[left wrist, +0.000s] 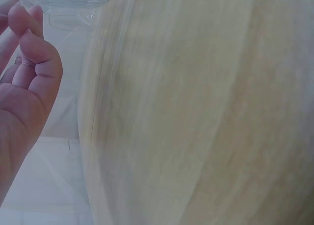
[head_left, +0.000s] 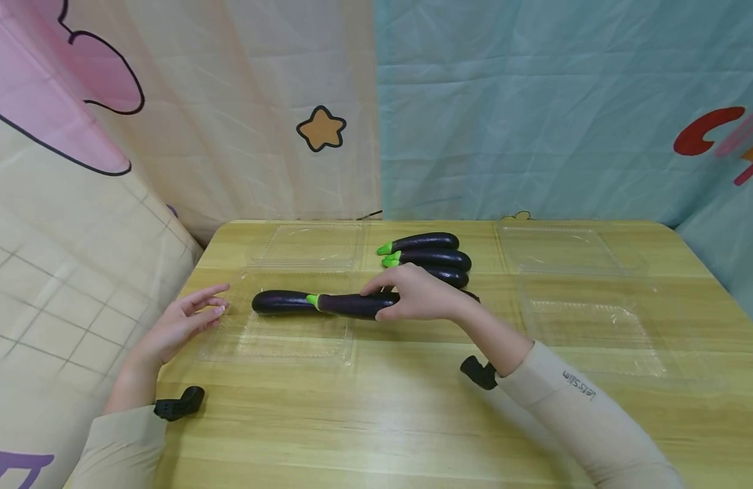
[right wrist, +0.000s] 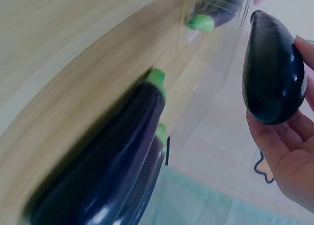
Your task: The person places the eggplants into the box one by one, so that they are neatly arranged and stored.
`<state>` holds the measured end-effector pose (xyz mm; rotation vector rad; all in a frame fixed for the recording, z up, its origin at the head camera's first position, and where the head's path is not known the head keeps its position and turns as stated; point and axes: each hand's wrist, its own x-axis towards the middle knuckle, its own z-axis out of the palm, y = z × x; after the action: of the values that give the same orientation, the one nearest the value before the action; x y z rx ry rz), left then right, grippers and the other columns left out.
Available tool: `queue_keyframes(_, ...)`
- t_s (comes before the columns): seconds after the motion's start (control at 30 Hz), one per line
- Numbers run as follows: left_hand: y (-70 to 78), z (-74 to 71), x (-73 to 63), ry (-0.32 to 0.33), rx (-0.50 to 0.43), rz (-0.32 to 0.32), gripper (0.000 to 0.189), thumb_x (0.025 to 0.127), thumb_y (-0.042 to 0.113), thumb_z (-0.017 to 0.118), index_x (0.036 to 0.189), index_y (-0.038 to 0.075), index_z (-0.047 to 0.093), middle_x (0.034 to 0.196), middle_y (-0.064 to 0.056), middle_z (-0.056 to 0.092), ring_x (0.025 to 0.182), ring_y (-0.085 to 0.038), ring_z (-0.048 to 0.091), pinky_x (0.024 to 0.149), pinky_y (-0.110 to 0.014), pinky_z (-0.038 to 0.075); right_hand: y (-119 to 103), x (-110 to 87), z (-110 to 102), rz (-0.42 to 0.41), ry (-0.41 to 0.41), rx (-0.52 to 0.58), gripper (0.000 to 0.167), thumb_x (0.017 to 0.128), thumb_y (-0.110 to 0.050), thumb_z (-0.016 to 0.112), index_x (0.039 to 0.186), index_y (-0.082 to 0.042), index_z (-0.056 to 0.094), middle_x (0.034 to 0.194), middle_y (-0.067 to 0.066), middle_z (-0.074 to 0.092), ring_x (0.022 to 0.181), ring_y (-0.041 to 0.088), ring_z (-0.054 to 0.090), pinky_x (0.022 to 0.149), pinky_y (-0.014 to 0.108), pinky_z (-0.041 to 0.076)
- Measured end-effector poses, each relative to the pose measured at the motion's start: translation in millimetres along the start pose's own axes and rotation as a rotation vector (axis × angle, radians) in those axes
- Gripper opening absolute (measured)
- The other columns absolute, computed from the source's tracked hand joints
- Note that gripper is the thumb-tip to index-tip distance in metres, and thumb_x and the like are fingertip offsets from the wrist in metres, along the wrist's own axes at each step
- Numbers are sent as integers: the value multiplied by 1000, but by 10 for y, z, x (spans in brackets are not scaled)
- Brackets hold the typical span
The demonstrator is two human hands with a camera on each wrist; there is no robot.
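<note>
The right hand grips a glossy, dark-purple, elongated eggplant over the clear plastic container's right edge. Keep it level; avoid knocking the second eggplant inside. The left hand, fingers relaxed, is at the left edge; contact is indistinct.

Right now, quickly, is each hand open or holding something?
Left hand: open, near a clear plastic container.
Right hand: holding a dark purple eggplant.
</note>
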<state>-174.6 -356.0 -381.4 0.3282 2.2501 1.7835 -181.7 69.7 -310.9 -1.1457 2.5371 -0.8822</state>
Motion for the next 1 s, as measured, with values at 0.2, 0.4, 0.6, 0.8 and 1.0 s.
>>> queue_keyframes(0.2,2,6,4,-4,9,4,48,97,10,51,142,3,37,106,-1,56,78,-5,54,68,-19,47,-63,138,49,-2,-35,4,36,81,-14,71,116,-9,65,116,3,63,111,16,55,90,31,45)
queue_keyframes(0.4,11,19,9,-9,-14,15,43,96,8,51,139,9,43,105,0,57,79,-5,54,69,-19,47,-109,278,99,-22,-47,-1,35,81,-13,71,115,-8,66,114,3,64,105,15,58,86,27,46)
queue_keyframes(0.6,9,25,12,-5,-24,16,42,96,7,51,138,12,45,105,-1,57,80,-5,55,69,-19,47,-159,430,157,-66,-67,-43,36,81,-13,71,116,-9,66,112,5,65,100,16,60,79,23,46)
queue_keyframes(0.8,-13,32,9,-3,-51,20,41,96,6,51,135,16,49,105,-1,58,81,-6,56,69,-18,48,-214,549,214,-77,-97,-53,37,82,-14,70,117,-9,65,113,4,65,103,17,59,83,25,45)
queue_keyframes(1.0,-19,20,14,-5,-44,28,42,96,7,51,137,13,47,105,-1,57,79,-5,55,69,-18,48,-244,641,263,-56,-109,-28,36,82,-13,70,118,-9,65,115,5,64,106,18,58,86,28,45)
